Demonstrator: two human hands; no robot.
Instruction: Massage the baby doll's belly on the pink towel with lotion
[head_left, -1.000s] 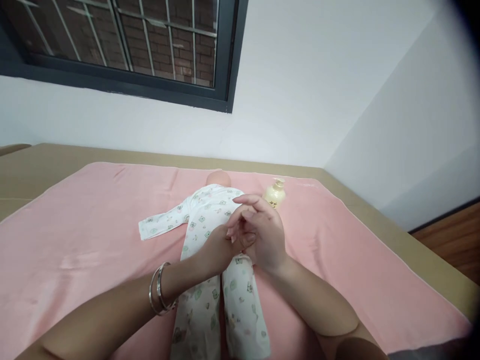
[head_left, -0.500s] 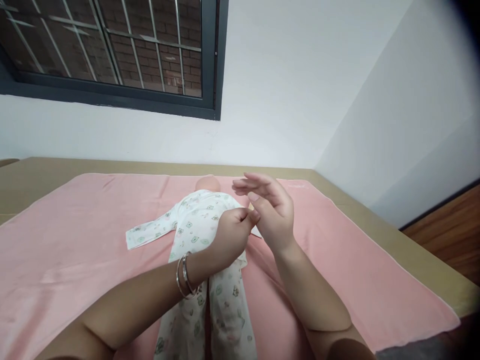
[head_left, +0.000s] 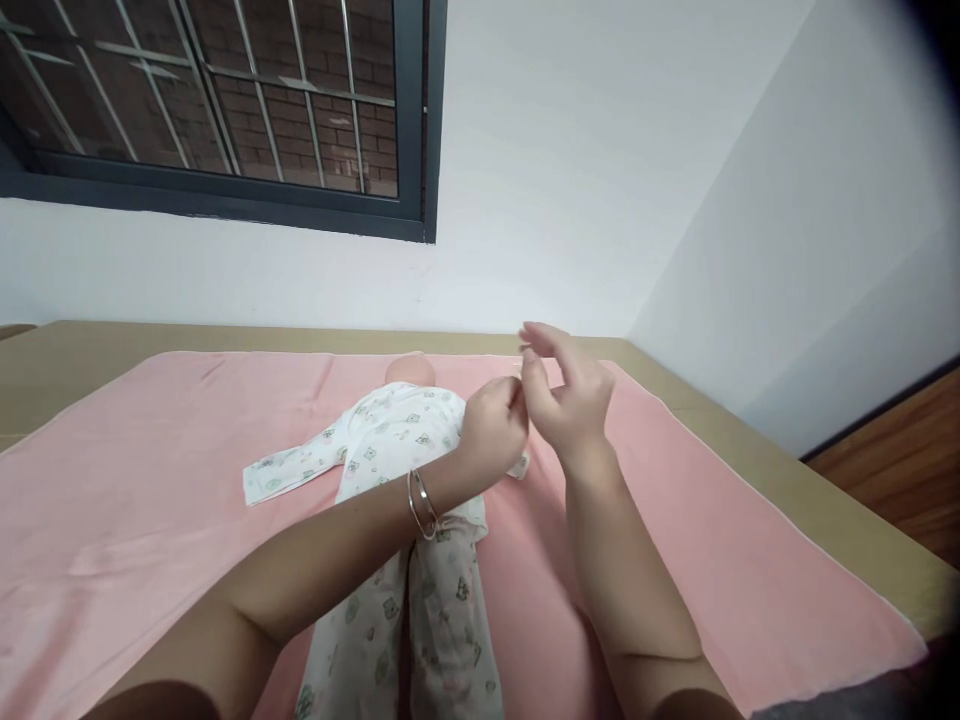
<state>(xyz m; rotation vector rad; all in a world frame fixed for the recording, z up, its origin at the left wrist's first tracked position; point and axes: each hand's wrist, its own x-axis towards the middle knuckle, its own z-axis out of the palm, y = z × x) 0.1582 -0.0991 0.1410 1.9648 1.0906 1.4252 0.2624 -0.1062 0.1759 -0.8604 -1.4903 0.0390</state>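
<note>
A doll with a bald round head (head_left: pixel 410 371) lies stretched out on a pink blanket (head_left: pixel 172 420). It wears a white long-sleeved top (head_left: pixel 397 425) and matching trousers (head_left: pixel 450 620), both printed with small green and brown figures. Above the doll's right-side sleeve, my left hand (head_left: pixel 495 430) is closed; whatever its fingers hold, if anything, is hidden. My right hand (head_left: pixel 574 400) is raised close against it, fingers curved and thumb apart, with nothing visible in the grasp. Just below my left hand, the cuff (head_left: pixel 519 466) of that sleeve peeks out.
The blanket covers a tan board surface (head_left: pixel 750 470) that runs up to a white wall (head_left: pixel 600 180). A dark-framed window (head_left: pixel 300 210) with metal bars is at the upper left. Wooden panelling (head_left: pixel 900 470) stands at the right edge.
Both hands have shifted right and slightly upward. My right hand has turned, its fingers now more curled and its thumb further from them. The doll stays in place.
</note>
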